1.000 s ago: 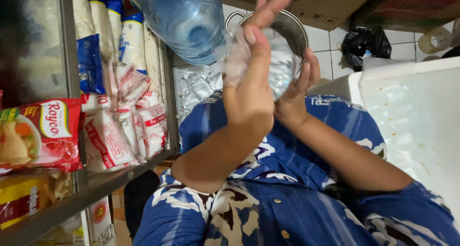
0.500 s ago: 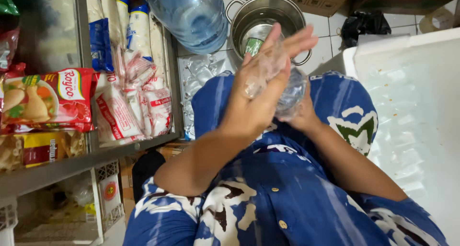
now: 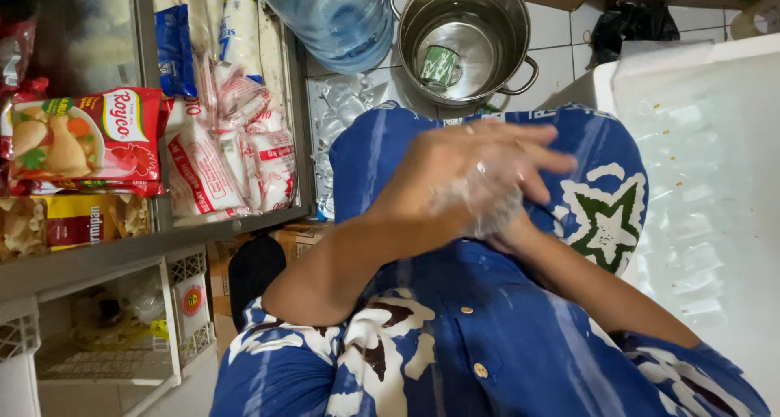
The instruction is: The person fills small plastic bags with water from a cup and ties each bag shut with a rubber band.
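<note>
Left hand lies flat over a clear plastic bag, fingers spread apart and slightly blurred, pressing the bag against the blue patterned lap. Right hand is almost wholly hidden under the left; can't tell whether its fingers are apart or closed on the bag. The bag sits between the two palms, well nearer than the steel pot.

My read: the bag is being rubbed or worked open between the palms. To do it well, keep the palms pressed flat and slide one over the other rather than pinching.

Beyond the hands: the pot holds a green cup. Left of the pot is a water jug; right of it, nearer, a white foam box.
</note>
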